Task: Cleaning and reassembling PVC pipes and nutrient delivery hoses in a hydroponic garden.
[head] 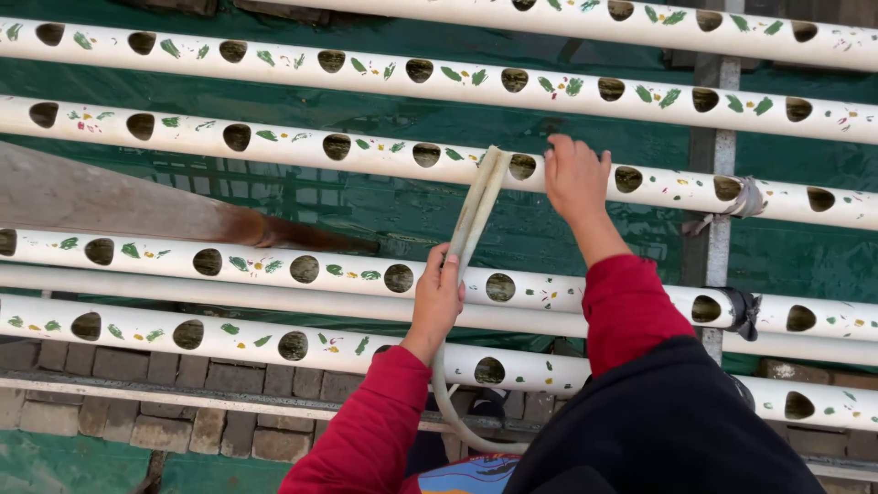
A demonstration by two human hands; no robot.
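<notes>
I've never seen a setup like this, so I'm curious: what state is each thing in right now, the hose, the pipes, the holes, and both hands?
Left hand: closed around the hose.
Hose: folded over double at its top, looping down below the hand.
Right hand: resting on a white pipe, holding nothing.
White pipes: lying level in parallel rows, painted with leaves.
Pipe holes: open, dark inside; contents unclear.
Cloth tie: knotted round pipe and post.

Before me runs a rack of white pipes (274, 146), each drilled with round holes and painted with small green leaves. They rest across a grey metal crossbar (718, 165), bound to it by a rag tie (745, 199) and a dark strap (745, 309). Below lies green sheeting (412, 206) over water, edged by a brick ledge (137, 416).
</notes>
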